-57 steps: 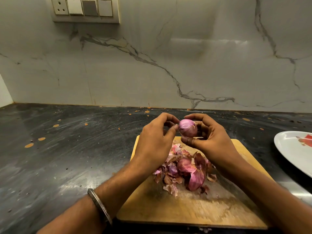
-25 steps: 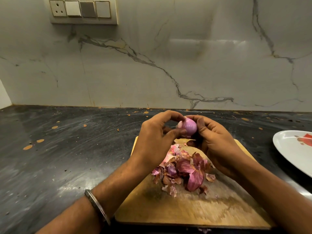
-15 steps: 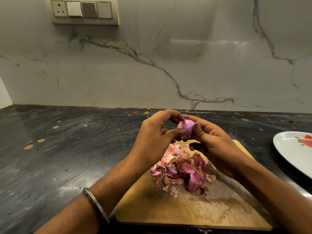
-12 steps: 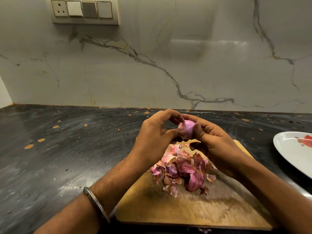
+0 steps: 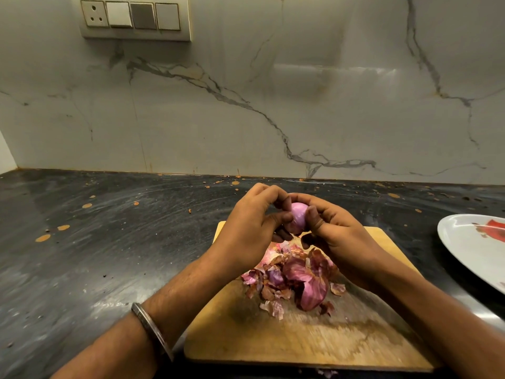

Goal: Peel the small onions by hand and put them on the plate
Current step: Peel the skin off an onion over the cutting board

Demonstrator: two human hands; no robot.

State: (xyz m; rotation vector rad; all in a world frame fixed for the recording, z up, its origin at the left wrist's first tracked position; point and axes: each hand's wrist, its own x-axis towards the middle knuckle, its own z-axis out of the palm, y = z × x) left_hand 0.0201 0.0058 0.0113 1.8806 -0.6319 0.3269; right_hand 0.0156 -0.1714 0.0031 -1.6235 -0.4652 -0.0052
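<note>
Change: since 2.3 s ago both hands have closed in tighter round the onion, which now shows less of its surface; the right thumb has come up across its front, and the peel pile lies as before.
Onion (image 5: 297,218): small, pink and glossy, held in the air between both hands, above the far end of the board.
Left hand (image 5: 251,228): fingers curled over the top of the onion and thumb pressed on its left side; it pinches the onion.
Right hand (image 5: 337,233): fingers curled round the back and thumb laid on the onion's right front; it grips the onion.
Peels (image 5: 293,279): loose heap of pink and brown skins on the middle of the board, below the hands, with 1 large curled purple piece at its near right.
Board (image 5: 314,340): wooden, lying on the desk, near end bare and stained dark.
Plate (image 5: 470,247): white with a red print, on the desk at the right edge, well apart from the board, only partly in view.
Desk (image 5: 114,242): dark stone, dotted with orange flecks.
Bangle (image 5: 151,330): metal, on the left wrist.
Wall: marbled panel with a switch plate (image 5: 135,17) at upper left.
</note>
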